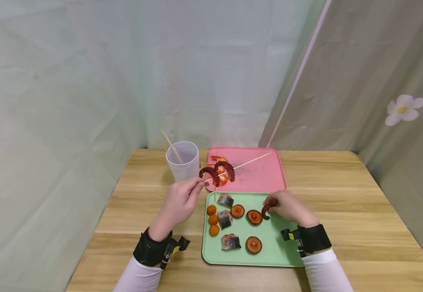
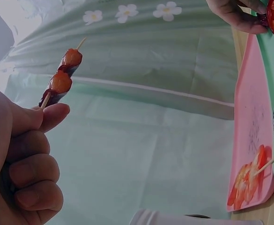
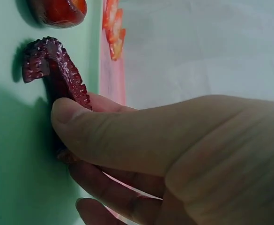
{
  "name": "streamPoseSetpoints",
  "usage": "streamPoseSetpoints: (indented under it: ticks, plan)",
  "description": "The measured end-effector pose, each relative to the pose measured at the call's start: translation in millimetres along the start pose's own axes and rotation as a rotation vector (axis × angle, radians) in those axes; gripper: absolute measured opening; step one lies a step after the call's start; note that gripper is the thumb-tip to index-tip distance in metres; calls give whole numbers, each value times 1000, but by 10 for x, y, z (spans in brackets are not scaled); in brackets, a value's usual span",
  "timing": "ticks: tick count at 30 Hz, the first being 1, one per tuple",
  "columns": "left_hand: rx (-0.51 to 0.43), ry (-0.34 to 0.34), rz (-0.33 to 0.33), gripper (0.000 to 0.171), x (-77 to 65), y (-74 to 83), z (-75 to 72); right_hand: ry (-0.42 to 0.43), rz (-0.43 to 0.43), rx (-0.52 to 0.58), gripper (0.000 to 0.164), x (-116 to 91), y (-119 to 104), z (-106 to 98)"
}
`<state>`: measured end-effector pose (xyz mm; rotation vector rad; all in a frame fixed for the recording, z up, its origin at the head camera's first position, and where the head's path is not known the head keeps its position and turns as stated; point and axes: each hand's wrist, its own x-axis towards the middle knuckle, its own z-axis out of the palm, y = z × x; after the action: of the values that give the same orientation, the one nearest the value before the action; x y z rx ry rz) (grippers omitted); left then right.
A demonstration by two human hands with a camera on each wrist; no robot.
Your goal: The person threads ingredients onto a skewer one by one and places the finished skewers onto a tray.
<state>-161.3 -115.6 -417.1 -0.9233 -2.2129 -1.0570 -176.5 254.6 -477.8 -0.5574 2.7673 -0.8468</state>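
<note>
As the head view is showing, the left hand (image 1: 178, 199) is holding a thin wooden skewer (image 1: 251, 160) with two dark-red tentacle pieces (image 1: 227, 168), the right hand (image 1: 289, 206) a curled, dark-red loose tentacle (image 1: 265, 211), seemingly touching a rectangular green tray (image 1: 277, 251). At the left wrist, thumb and forefinger are pinching the skewer; at the right, fingers are clamping the tentacle.

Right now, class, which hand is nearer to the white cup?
Left. The left hand is just in front of the white cup; the right hand is farther off, at the right side of the green tray.
</note>
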Motion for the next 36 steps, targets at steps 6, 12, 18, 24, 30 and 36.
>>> streamPoseSetpoints:
  ticks: [6, 12, 18, 24, 30, 36]
  plan:
    - [-4, 6, -4, 11, -5, 4, 8, -9, 24, 13, 18, -33, 14, -7]
    - [-3, -6, -11, 11, -4, 18, 5, -33, 29, 19, 17, -69, 51, -26]
    - [-7, -8, -14, 10, 6, 34, -6, -66, 48, 16, 15, -88, 51, -54]
    - [9, 1, 2, 10, -3, 22, -26, -68, 79, 9, 10, -96, 42, -88]
    - [16, 14, 6, 10, -6, 27, -46, -51, 75, 21, 14, -108, 59, -110]
    - [13, 0, 5, 10, 7, 44, -42, -52, 73, 66, 20, -151, 93, -161]
